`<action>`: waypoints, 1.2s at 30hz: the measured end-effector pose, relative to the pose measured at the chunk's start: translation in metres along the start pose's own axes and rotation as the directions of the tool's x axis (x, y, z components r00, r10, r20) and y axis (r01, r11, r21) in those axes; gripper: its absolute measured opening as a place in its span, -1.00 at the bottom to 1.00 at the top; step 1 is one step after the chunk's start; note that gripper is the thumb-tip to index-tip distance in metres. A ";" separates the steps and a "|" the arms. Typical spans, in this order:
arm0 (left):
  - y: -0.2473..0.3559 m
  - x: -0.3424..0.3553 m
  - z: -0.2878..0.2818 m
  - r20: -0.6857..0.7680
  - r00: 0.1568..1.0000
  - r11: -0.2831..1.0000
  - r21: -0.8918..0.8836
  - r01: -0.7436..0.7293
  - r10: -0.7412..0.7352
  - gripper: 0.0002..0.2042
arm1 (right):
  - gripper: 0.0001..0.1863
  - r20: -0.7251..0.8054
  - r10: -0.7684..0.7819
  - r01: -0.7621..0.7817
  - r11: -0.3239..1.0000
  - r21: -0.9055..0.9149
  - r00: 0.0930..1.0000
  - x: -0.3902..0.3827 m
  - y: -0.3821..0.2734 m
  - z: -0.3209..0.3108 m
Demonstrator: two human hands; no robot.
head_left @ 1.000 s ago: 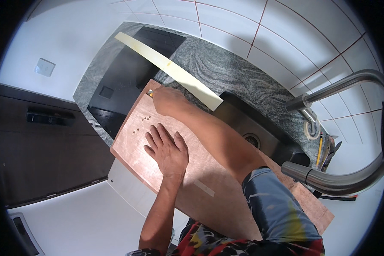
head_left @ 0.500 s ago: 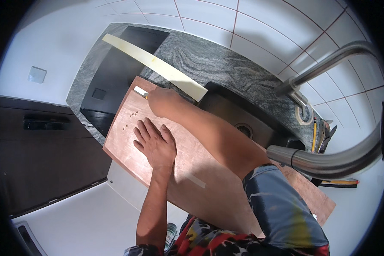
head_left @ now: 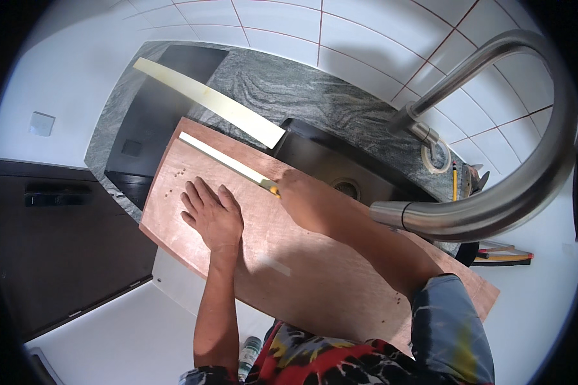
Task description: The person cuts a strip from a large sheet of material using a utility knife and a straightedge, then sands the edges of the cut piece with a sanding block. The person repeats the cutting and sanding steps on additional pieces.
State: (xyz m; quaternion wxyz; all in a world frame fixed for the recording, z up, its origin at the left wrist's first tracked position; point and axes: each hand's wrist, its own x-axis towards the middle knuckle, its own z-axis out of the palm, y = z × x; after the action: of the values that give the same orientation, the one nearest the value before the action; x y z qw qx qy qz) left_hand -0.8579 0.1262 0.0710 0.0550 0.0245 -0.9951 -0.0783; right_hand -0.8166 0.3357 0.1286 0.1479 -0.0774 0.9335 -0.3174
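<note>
A broad reddish-brown wooden board (head_left: 327,282) lies aslant below me, with several small dark holes near its left end. My left hand (head_left: 213,217) rests flat on it, fingers spread, next to the holes. Along the far edge of the board runs a long narrow white strip (head_left: 218,156), greyer toward its right end. There my right hand (head_left: 302,197) is closed, knuckles up, with a small yellow thing (head_left: 275,190) showing at its fingertips. The rest of that yellow thing is hidden in the hand, so its kind cannot be made out.
Behind the board are a dark sink (head_left: 327,157) and grey stone counter (head_left: 282,83), with a long cream-coloured strip (head_left: 212,102) across it. A steel faucet (head_left: 481,224) arches close on the right, near a tape roll (head_left: 436,156), a yellow pencil (head_left: 455,181) and other tools.
My right hand has moved right and nearer along the white strip, and much more of the strip shows. The left hand stays on the board. The whole view has shifted slightly.
</note>
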 end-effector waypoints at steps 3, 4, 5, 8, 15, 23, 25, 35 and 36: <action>0.000 0.000 -0.003 -0.003 1.000 1.000 -0.023 0.010 -0.010 -0.34 | -0.75 -0.069 -0.051 0.047 0.997 -0.055 0.996 -0.024 0.014 0.011; 0.001 0.001 -0.003 -0.005 1.000 1.000 -0.022 0.007 -0.007 -0.34 | -0.73 -0.116 -0.098 0.090 0.993 -0.079 0.988 -0.020 0.010 0.004; -0.001 0.001 -0.003 -0.008 1.000 1.000 -0.019 0.009 -0.009 -0.34 | -0.71 -0.111 -0.036 0.034 0.999 -0.016 0.993 -0.012 0.003 -0.003; -0.003 0.002 -0.002 -0.012 1.000 0.999 -0.039 0.019 -0.020 -0.34 | -0.63 -0.110 0.070 -0.058 0.992 0.111 0.992 0.042 -0.024 -0.017; 0.001 0.003 -0.005 0.036 0.999 1.000 -0.011 0.021 -0.021 -0.33 | -0.60 -0.283 -0.144 0.187 0.974 0.130 0.948 0.188 -0.045 0.030; -0.001 0.003 -0.004 0.068 0.997 0.999 -0.024 0.039 -0.038 -0.31 | -0.72 -0.085 -0.068 0.067 0.997 -0.024 0.994 0.220 -0.070 0.021; 0.000 0.003 -0.006 0.070 0.997 0.999 -0.029 0.040 -0.038 -0.31 | -0.73 -0.105 -0.083 0.079 0.996 -0.044 0.991 0.222 -0.072 0.022; -0.002 0.002 -0.004 -0.001 1.000 0.998 -0.062 0.016 -0.016 -0.33 | -0.77 -0.063 -0.124 0.114 0.984 -0.139 0.990 0.234 -0.077 0.025; -0.001 0.001 -0.004 0.000 1.000 0.998 -0.062 0.015 -0.015 -0.33 | -0.77 -0.047 -0.105 0.098 0.987 -0.131 0.993 0.230 -0.076 0.022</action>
State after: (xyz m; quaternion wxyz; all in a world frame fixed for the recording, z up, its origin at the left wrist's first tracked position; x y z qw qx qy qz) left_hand -0.8587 0.1243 0.0745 0.0554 0.0305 -0.9920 -0.1096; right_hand -1.0230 0.2086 0.1059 0.1009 -0.1255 0.9506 -0.2655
